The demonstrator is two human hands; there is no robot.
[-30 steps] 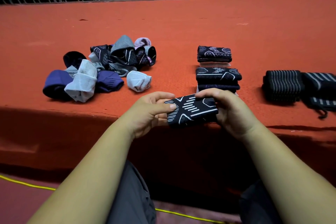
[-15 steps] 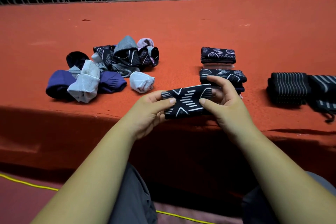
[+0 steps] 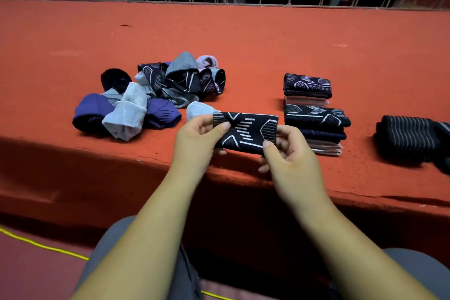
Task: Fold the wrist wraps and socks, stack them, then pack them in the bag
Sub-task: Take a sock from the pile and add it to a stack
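Raised and drawn leftward since a second ago, your folded patterned sock (image 3: pixel 246 133) is held just beside the nearer sock stack (image 3: pixel 316 126). Your left hand (image 3: pixel 202 139) and right hand (image 3: pixel 289 158) each pinch one end. Judged ready for stacking; the unfolded sock pile (image 3: pixel 151 97) awaits folding.

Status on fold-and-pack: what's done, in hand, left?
Done: near stack and far stack of folded socks, plus striped wrist wraps folded at the right. In hand: left hand and right hand pinch a folded patterned sock. Left: the loose sock pile, then packing; no bag is in view.
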